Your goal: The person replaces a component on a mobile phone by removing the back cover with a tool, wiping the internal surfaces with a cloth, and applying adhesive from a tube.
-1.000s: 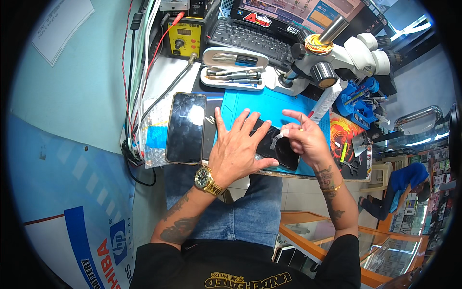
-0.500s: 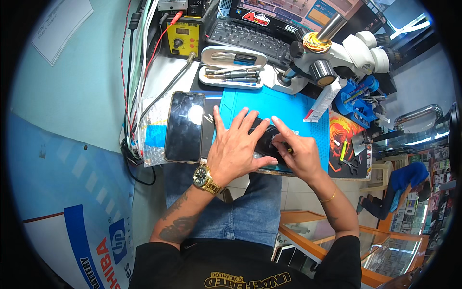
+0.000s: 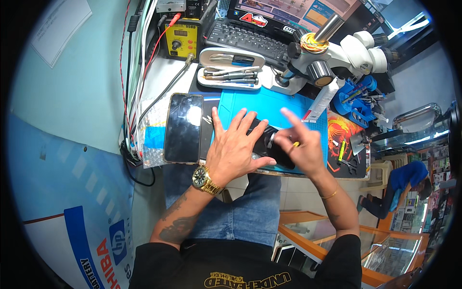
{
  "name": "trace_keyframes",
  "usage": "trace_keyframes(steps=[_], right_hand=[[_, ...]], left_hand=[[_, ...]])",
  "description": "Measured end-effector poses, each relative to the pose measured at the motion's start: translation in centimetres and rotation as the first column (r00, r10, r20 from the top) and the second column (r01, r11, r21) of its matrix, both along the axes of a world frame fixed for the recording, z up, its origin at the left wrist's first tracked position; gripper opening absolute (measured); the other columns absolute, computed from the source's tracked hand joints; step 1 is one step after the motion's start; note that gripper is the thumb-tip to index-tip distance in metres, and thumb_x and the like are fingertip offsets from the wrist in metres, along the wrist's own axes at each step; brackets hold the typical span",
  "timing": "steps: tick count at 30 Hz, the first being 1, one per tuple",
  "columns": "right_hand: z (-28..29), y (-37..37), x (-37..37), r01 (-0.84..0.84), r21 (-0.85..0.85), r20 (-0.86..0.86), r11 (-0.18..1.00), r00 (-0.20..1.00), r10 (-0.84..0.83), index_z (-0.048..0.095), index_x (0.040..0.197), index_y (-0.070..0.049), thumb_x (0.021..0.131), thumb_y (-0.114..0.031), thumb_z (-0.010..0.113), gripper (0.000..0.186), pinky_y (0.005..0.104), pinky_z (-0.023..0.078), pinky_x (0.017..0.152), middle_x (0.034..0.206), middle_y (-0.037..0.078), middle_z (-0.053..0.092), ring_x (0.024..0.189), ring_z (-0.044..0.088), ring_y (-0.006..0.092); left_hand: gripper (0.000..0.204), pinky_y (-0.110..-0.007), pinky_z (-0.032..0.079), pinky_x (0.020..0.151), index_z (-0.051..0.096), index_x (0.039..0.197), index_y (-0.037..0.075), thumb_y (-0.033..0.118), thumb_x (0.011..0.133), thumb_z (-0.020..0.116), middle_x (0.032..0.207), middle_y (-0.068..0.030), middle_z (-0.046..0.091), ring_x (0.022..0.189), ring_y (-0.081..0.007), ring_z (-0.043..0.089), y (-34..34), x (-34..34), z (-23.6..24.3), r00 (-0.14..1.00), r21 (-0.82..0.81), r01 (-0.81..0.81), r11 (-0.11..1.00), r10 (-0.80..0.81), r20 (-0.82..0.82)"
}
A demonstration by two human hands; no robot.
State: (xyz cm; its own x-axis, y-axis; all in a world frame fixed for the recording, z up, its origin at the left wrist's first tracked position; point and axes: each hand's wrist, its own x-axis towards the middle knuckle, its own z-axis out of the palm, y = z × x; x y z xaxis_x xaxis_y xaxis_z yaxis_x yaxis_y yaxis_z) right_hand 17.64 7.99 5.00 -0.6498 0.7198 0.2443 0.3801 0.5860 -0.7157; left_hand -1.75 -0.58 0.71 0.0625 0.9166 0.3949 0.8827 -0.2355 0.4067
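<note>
My left hand [image 3: 231, 149] lies with fingers spread across a dark phone-like device [image 3: 284, 160] on the blue mat [image 3: 260, 101]. My right hand [image 3: 304, 149], slightly blurred, is over that device's right part, index finger raised and the other fingers curled round a small yellow object [image 3: 296, 143], mostly hidden. A small pale piece [image 3: 271, 137] shows by its thumb; whether it is held I cannot tell. Another smartphone [image 3: 183, 127], screen dark with reflections, lies beside my left hand.
Behind are a tool case [image 3: 230, 72], keyboard [image 3: 248, 38], microscope [image 3: 320, 72], yellow soldering station [image 3: 178, 41] with cables and blue organizer [image 3: 356, 98]. A white tube [image 3: 322, 98] rests at the mat's right. A person in blue [image 3: 402, 180] bends beyond the bench.
My right hand moved left and down onto the device, then its index finger lifted again. My left hand stays spread in nearly the same place.
</note>
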Motion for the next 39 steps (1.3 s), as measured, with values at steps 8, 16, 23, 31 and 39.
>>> trace_keyframes(steps=[8, 16, 23, 31, 39], right_hand=[[0.1, -0.3, 0.0, -0.002, -0.264, -0.236, 0.965, 0.970, -0.062, 0.049, 0.151, -0.010, 0.086, 0.005, 0.073, 0.070, 0.0290, 0.058, 0.071, 0.087, 0.011, 0.077, 0.081, 0.074, 0.0110], [0.1, -0.2, 0.4, -0.075, 0.169, -0.046, 0.983, 0.995, 0.084, 0.055, 0.147, -0.012, 0.078, 0.008, 0.075, 0.075, 0.0330, 0.060, 0.069, 0.085, 0.007, 0.076, 0.076, 0.076, 0.0225], [-0.1, -0.2, 0.4, -0.127, 0.165, 0.016, 0.978, 0.992, 0.126, 0.056, 0.146, -0.013, 0.078, 0.008, 0.076, 0.074, 0.0328, 0.060, 0.069, 0.086, 0.008, 0.077, 0.075, 0.076, 0.0216], [-0.5, -0.3, 0.6, -0.085, 0.176, 0.008, 0.981, 0.996, 0.085, 0.057, 0.145, -0.012, 0.077, 0.008, 0.076, 0.074, 0.0310, 0.059, 0.066, 0.085, 0.007, 0.076, 0.072, 0.075, 0.0198], [-0.5, -0.3, 0.3, -0.151, 0.170, 0.015, 0.974, 0.988, 0.151, 0.056, 0.146, -0.013, 0.075, 0.010, 0.075, 0.077, 0.0318, 0.059, 0.066, 0.084, 0.008, 0.075, 0.072, 0.074, 0.0220]], left_hand=[[0.092, -0.082, 0.012, 0.111, 0.056, 0.143, 0.014, 0.075, 0.075, 0.068, 0.145, -0.0123, 0.053, 0.141, -0.0337, 0.044, 0.0, 0.1, 0.0, 1.000, -0.011, -0.001, 1.000, 0.001, -0.002], [0.094, -0.082, 0.013, 0.111, 0.055, 0.144, 0.014, 0.076, 0.075, 0.067, 0.145, -0.0123, 0.053, 0.141, -0.0336, 0.044, 0.0, 0.1, 0.0, 1.000, -0.009, -0.004, 1.000, 0.004, -0.008], [0.093, -0.082, 0.012, 0.111, 0.055, 0.144, 0.015, 0.076, 0.075, 0.067, 0.145, -0.0120, 0.053, 0.141, -0.0337, 0.044, 0.1, 0.1, 0.0, 1.000, -0.004, -0.001, 1.000, 0.001, -0.010], [0.091, -0.080, 0.012, 0.113, 0.057, 0.142, 0.013, 0.071, 0.073, 0.072, 0.142, -0.0136, 0.055, 0.140, -0.0342, 0.045, -0.1, 0.1, 0.2, 1.000, 0.008, -0.001, 1.000, 0.001, 0.018], [0.091, -0.080, 0.012, 0.113, 0.057, 0.142, 0.013, 0.069, 0.072, 0.074, 0.143, -0.0134, 0.055, 0.140, -0.0344, 0.045, -0.2, 0.1, 0.2, 1.000, -0.001, -0.011, 1.000, 0.011, 0.026]])
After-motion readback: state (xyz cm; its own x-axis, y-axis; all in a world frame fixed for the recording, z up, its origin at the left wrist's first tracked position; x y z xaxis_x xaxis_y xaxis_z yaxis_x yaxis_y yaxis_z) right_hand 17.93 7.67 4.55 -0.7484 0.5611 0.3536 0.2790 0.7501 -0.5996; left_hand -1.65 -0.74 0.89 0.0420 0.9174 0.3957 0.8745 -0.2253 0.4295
